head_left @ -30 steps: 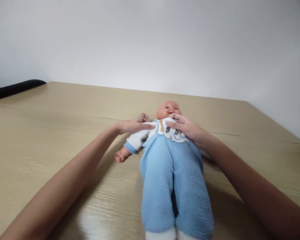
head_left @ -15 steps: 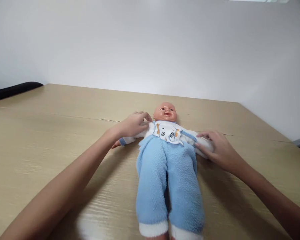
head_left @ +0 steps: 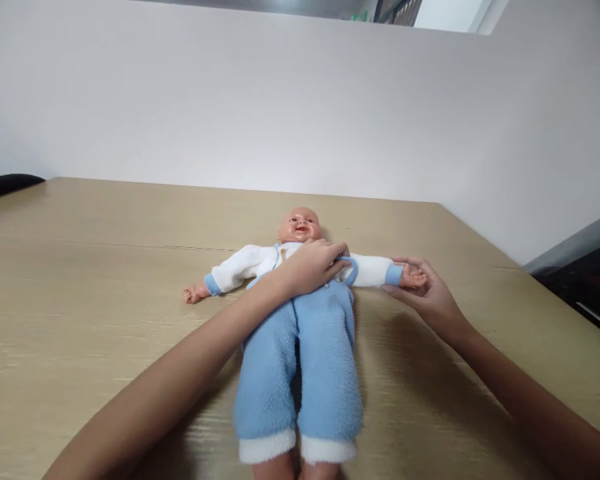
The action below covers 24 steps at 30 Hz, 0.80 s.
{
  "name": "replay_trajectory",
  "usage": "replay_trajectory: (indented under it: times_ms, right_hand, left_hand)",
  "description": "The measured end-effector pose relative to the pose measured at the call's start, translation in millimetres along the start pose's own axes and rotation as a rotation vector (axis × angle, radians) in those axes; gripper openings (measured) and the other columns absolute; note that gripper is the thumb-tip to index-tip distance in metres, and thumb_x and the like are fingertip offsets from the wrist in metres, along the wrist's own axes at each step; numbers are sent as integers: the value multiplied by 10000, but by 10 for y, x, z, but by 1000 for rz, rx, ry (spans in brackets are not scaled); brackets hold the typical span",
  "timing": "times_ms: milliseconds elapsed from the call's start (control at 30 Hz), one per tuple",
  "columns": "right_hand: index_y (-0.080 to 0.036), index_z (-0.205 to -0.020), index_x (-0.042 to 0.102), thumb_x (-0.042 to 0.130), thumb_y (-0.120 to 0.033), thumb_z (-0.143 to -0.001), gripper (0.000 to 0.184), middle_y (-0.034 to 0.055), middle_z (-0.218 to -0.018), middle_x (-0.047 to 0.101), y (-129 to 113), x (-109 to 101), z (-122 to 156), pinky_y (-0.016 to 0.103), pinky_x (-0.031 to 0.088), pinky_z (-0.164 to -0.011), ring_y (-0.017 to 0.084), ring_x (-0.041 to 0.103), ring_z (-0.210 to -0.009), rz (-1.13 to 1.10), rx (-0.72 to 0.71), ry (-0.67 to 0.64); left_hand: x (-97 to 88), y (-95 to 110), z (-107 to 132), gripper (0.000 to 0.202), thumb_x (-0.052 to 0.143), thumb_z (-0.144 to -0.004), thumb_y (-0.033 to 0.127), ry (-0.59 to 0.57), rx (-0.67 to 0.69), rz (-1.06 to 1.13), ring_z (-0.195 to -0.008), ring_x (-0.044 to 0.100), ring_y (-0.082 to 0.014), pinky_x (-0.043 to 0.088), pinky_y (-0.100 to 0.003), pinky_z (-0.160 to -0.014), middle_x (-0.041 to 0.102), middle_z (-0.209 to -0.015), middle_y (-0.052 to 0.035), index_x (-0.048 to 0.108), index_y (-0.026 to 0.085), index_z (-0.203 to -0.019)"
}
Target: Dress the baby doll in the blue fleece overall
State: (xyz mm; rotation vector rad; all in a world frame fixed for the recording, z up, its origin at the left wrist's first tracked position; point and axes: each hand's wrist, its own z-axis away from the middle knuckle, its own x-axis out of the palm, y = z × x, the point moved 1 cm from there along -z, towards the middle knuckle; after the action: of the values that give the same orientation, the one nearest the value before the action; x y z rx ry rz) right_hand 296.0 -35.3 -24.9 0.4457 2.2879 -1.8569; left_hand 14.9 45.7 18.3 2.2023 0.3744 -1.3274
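Note:
A baby doll [head_left: 300, 360] in fuzzy blue overalls and a white long-sleeved top lies on its back, head away from me, arms spread. My left hand [head_left: 315, 267] crosses its chest, covering most of the front patch. Its bent fingers are closed at the blue-edged strap [head_left: 351, 272] by the shoulder on the right. Around the blue cuff [head_left: 394, 275] and small hand of the doll's outstretched arm on that side, my right hand [head_left: 430, 293] has its thumb below and fingers behind. The doll's other arm [head_left: 237, 268] rests on the table.
The light wooden table [head_left: 105, 287] has a thin seam across it and meets a white wall [head_left: 280, 107] at the back. A black object [head_left: 10, 183] shows at the far left edge, another dark object [head_left: 585, 273] at the right.
My left hand has moved right, from the doll's left-side shoulder onto its chest. My right hand has shifted from its upper sleeve to the cuff, and that arm is now stretched out straight.

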Motion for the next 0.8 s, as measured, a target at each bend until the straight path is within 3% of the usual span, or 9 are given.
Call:
replay_trajectory:
  times_ms: [100, 233, 367, 467, 633, 700, 800]
  right_hand:
    - [-322, -1330, 636, 978, -475, -793, 655, 42, -1275, 685, -62, 144, -178, 410, 581, -1098, 262, 676, -1208, -209, -27, -8]
    - [-322, -1217, 645, 955, -405, -824, 507, 10, -1219, 647, -159, 518, -408, 388, 532, -1140, 230, 640, -1202, -328, -126, -24]
    - [-314, -1173, 694, 909, -369, -840, 400, 35, -1143, 622, -218, 840, -467, 404, 575, -969, 249, 621, -1022, -167, -258, -96]
    - [-309, -1152, 750, 848, -431, -903, 294, 69, -1202, 600, -218, 901, -387, 428, 566, -962, 278, 605, -1056, -32, -345, -127]
    - [-332, -1300, 766, 593, -600, -1071, 393, 97, -1414, 554, -254, 828, -194, 493, 441, -1219, 348, 532, -1377, -60, -330, -242]
    - [-319, -1264, 766, 589, -621, -1063, 404, 107, -1445, 523, -279, 823, -134, 505, 449, -1205, 365, 532, -1358, -27, -352, -254]
    - [-288, -1046, 754, 675, -613, -1018, 335, 121, -1332, 547, -302, 860, -72, 534, 468, -1154, 368, 558, -1233, 69, -416, -223]
  left_hand:
    - [-63, 48, 64, 271, 425, -1135, 310, 77, 117, 62, -1056, 688, -284, 454, -389, -902, 749, -1127, -121, 666, 196, -1184]
    - [-118, 137, 151, 201, 517, -1028, 235, 169, 212, 55, -1021, 686, -279, 451, -396, -895, 746, -1104, -107, 673, 201, -1150]
    - [-81, 148, 224, 241, 617, -919, 235, 382, 226, 73, -926, 682, -278, 457, -422, -905, 743, -1002, -97, 628, 185, -1155]
    - [-54, 140, 264, 336, 649, -916, 277, 493, 236, 75, -887, 677, -284, 461, -447, -908, 749, -968, -95, 611, 171, -1233]
    - [-122, 194, 222, 280, 670, -870, 287, 454, 138, 117, -866, 661, -278, 464, -446, -899, 721, -920, -76, 631, 199, -1133]
    - [-160, 193, 159, 195, 656, -840, 241, 420, 53, 262, -771, 618, -227, 454, -394, -800, 674, -828, -27, 615, 214, -1029]
    - [-165, 102, 51, 78, 643, -852, 222, 343, -131, 541, -735, 582, -178, 420, -335, -711, 624, -779, 11, 604, 208, -919]
